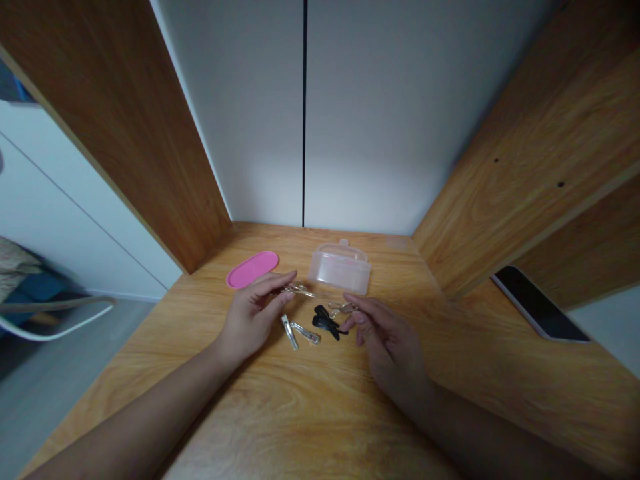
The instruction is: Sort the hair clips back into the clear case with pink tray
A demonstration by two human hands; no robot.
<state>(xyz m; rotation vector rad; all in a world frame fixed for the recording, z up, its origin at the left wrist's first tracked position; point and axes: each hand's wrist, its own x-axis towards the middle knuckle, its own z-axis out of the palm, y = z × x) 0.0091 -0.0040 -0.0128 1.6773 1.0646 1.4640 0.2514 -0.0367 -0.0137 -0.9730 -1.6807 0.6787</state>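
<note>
My left hand pinches a silver hair clip between thumb and fingertips, just above the wooden desk. My right hand pinches another silver hair clip at its fingertips. Between the hands lie two silver clips and a black clip on the desk. A clear plastic box stands just beyond them, with a pink oval lid to its left.
Wooden side panels rise at left and right of the desk, with a white wall behind. A dark phone lies on a ledge at the right. A chair shows at the far left.
</note>
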